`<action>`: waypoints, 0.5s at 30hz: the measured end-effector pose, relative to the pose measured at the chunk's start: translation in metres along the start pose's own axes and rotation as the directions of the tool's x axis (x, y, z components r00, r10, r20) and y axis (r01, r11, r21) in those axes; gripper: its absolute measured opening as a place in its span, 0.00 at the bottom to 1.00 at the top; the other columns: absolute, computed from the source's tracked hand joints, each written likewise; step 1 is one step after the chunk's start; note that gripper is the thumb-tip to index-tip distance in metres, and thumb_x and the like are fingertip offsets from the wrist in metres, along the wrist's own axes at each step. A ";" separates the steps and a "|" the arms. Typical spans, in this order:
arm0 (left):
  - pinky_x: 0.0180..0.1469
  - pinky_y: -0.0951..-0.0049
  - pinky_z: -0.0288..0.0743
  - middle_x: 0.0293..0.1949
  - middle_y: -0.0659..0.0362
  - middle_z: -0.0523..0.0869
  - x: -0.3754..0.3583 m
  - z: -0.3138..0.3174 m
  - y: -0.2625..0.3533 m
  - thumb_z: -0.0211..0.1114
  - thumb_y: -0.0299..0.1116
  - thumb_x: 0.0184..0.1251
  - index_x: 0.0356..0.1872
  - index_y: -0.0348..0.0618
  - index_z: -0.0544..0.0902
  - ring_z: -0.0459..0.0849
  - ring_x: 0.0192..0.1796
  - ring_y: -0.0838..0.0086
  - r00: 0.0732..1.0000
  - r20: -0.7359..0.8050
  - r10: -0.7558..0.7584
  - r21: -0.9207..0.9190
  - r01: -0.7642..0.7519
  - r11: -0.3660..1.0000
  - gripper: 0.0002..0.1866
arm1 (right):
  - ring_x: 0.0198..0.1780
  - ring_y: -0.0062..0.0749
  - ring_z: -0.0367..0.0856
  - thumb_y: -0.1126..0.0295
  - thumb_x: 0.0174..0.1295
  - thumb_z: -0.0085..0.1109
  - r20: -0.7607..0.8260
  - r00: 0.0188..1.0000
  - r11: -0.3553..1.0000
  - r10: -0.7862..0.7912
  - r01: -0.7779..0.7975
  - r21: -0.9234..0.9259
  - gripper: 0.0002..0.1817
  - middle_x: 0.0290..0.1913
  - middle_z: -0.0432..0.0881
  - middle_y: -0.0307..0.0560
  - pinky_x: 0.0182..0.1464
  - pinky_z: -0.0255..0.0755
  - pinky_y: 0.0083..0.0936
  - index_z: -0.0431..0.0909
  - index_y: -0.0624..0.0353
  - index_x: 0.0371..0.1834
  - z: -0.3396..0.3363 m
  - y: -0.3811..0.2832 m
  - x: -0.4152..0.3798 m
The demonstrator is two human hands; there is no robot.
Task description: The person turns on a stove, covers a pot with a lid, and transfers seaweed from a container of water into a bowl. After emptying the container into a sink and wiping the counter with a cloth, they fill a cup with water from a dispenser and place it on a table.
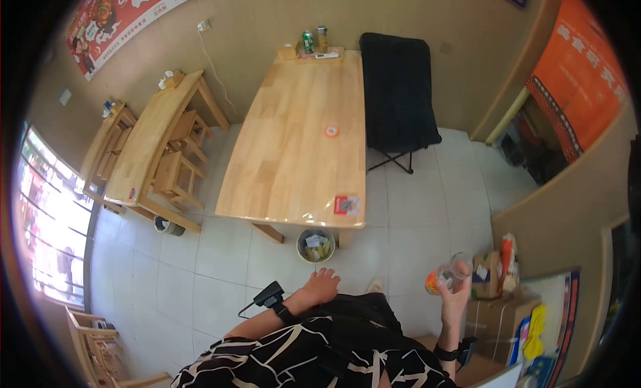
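My right hand (455,300) is out to the right at waist height, its fingers wrapped round a clear glass (461,263). Against that glass, on its left side, is a see-through container with an orange print (435,281); I cannot tell whether it is a separate piece. My left hand (322,286) is held in front of my body with nothing in it, fingers apart and slightly bent. Below the near table edge, just beyond this hand, stands a waste bin (315,246) with rubbish inside.
A long wooden table (287,148) stands ahead, bearing a round orange-rimmed disc (332,131), a red code card (346,205) and a tray (334,58) with a green can (308,42). Right of it is a black folding chair (397,91). Cardboard boxes (497,328) are stacked at the right.
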State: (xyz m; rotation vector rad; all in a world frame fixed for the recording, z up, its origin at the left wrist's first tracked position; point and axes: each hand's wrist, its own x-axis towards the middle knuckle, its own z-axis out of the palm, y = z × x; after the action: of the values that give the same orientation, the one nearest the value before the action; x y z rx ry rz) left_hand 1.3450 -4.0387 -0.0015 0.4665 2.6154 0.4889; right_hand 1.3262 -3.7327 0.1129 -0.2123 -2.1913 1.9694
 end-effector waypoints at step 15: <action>0.59 0.50 0.60 0.59 0.48 0.64 0.170 -0.066 0.001 0.55 0.40 0.55 0.53 0.48 0.72 0.61 0.63 0.53 0.856 -0.029 -0.516 -0.311 0.483 0.819 0.22 | 0.51 0.28 0.70 0.74 0.47 0.61 0.531 0.829 0.984 -0.174 0.130 0.119 0.25 0.47 0.71 0.43 0.54 0.63 0.26 0.66 0.61 0.51 0.131 -0.014 0.377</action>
State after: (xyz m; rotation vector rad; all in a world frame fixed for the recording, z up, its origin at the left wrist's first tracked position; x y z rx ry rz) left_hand 1.1697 -3.9871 -0.0057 -0.3567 2.5625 0.7167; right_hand 0.9294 -3.7737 0.1302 0.5907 -2.3301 2.2122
